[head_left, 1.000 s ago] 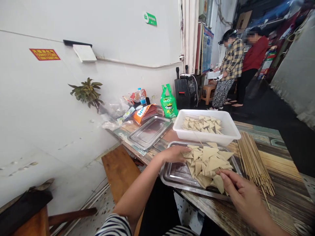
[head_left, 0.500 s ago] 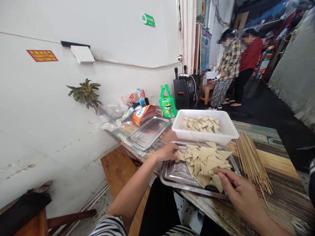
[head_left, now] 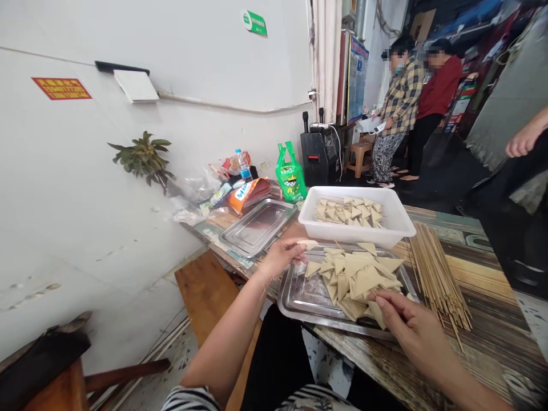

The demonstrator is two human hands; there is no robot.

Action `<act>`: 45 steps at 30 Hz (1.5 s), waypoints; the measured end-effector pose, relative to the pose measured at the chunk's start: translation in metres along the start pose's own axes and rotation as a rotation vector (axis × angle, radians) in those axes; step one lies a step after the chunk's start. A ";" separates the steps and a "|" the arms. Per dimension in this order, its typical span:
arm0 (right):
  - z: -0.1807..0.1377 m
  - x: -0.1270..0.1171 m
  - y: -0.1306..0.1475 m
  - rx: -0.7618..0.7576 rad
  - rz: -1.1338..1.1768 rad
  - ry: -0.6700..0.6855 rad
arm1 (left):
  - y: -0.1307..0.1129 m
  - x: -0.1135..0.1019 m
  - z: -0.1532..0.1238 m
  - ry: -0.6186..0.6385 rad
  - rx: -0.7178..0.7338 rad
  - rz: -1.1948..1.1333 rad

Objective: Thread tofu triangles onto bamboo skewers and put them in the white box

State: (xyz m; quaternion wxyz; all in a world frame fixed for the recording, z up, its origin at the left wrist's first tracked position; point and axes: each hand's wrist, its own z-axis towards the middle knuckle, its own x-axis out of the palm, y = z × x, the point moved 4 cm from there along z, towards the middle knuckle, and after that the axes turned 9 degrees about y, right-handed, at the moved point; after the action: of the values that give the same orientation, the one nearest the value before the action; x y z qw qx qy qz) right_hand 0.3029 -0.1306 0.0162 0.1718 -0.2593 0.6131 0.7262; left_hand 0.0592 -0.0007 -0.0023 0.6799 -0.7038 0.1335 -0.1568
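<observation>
A pile of tan tofu triangles (head_left: pixel 355 277) lies on a steel tray (head_left: pixel 299 294) at the table's near edge. My left hand (head_left: pixel 280 257) hovers over the tray's left end, fingers pinched on one tofu triangle (head_left: pixel 307 244) lifted off the pile. My right hand (head_left: pixel 406 328) rests at the pile's near right side, fingers curled on a thin bamboo skewer (head_left: pixel 379 297) that points into the triangles. Behind the tray stands a white plastic tub (head_left: pixel 400 220) holding skewered triangles.
A bundle of bamboo skewers (head_left: pixel 434 274) lies right of the tray. An empty steel tray (head_left: pixel 257 225), a green bag (head_left: pixel 291 177), a bottle and packets crowd the back left. A wooden bench (head_left: pixel 205 291) stands below. Two people (head_left: pixel 406 103) stand far off; another person's hand (head_left: pixel 520 142) enters at right.
My left hand has lifted one tofu triangle up off the pile's left edge. My right hand stays at the pile's near side. Another person has come into view at the right.
</observation>
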 end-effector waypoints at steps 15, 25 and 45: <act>-0.003 0.013 0.001 0.000 0.050 0.160 | -0.003 0.017 -0.001 -0.101 0.121 -0.324; -0.005 0.015 0.001 0.002 0.011 0.201 | -0.001 0.012 -0.005 -0.085 0.011 -0.511; -0.002 0.011 0.026 -0.081 0.016 0.141 | -0.010 0.032 -0.023 -0.199 -0.123 -0.461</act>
State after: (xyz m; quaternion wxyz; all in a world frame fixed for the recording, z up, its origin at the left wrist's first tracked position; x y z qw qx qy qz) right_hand 0.2797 -0.1385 0.0304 0.1118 -0.3116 0.5957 0.7318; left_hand 0.0794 -0.0345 0.0096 0.5919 -0.7676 -0.0889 -0.2292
